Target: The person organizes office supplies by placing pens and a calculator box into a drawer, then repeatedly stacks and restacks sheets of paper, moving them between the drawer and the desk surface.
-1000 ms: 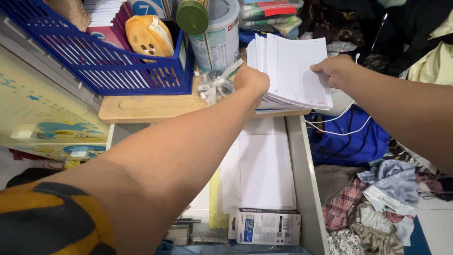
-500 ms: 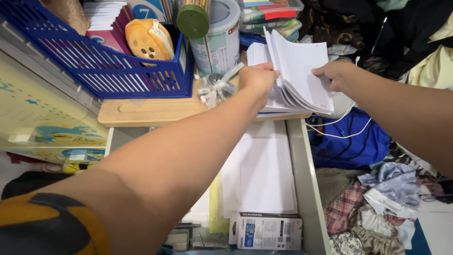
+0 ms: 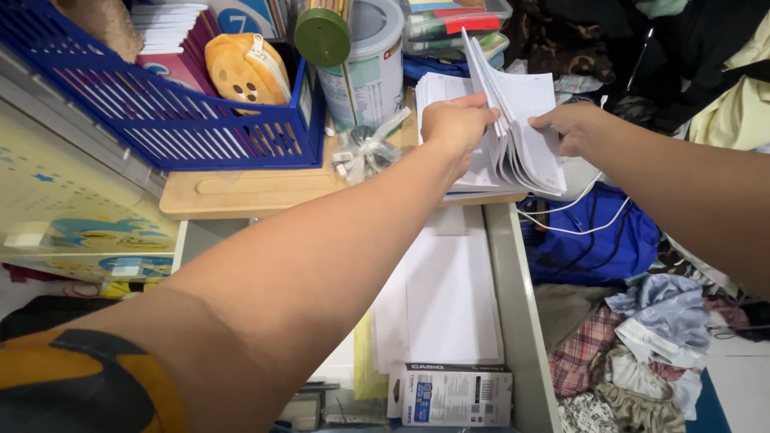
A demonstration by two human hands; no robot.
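the left hand [image 3: 455,127] lies on a thick pad of white gridded paper [image 3: 513,136] that rests on the wooden desktop [image 3: 241,192], just above an open drawer [image 3: 513,321]. its fingers [image 3: 473,103] are curled over the top edge of the lower sheets, pressing them flat, with the thumb side tucked into the gap where the pages part. the right hand [image 3: 571,128] pinches the right-hand bundle of sheets near their outer edge, fingers closed on the paper, lifting that bundle so the pages fan up and stand tilted. both hands touch the same pad; neither is loose.

left of the pad, a crumpled clear plastic wrapper [image 3: 365,148] sits on the desktop, just beside the left wrist. behind it stands a pale cylindrical tin [image 3: 373,68] with a green round lid [image 3: 322,36] leaning at its front. a blue slatted basket [image 3: 184,112] holds an orange plush pouch [image 3: 245,68] and some books. in the drawer lie white sheets [image 3: 449,297] and, nearer the camera, a boxed calculator package [image 3: 453,394]. a white cable [image 3: 573,216] hangs off the desk to the right, over blue cloth [image 3: 597,240] and a heap of clothes [image 3: 650,337].
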